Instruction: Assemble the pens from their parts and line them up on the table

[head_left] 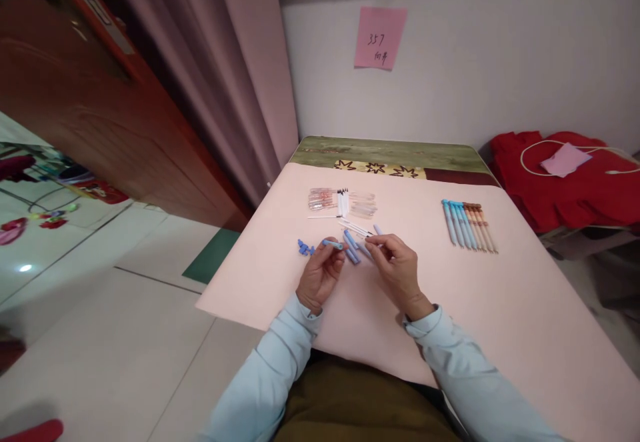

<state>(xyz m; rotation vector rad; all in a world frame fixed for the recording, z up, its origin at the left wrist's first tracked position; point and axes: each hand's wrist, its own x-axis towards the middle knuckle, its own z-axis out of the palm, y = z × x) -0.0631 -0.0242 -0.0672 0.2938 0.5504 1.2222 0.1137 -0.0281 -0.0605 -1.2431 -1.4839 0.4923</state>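
My left hand (323, 275) is closed around a light blue pen barrel (333, 245), held tilted above the table. Close by on the right, my right hand (399, 262) has thumb and fingertips pinched at the end of a thin white pen refill (356, 229). Between and below the hands lie several periwinkle-blue barrel pieces (351, 249). Small dark blue figure-shaped pieces (303, 247) sit just left of my left hand. Beyond the hands is a row of white refills with black tips (343, 203), flanked by clear tubes with reddish marks (323, 199) and plain clear tubes (363, 203).
Finished-looking blue and brown pens (469, 226) lie in a row at the right on the pink-covered table (450, 309). Red cloth (530, 189) with a white cable stands beyond the right edge. A wooden door (125, 115) and a curtain (245, 62) are at the left.
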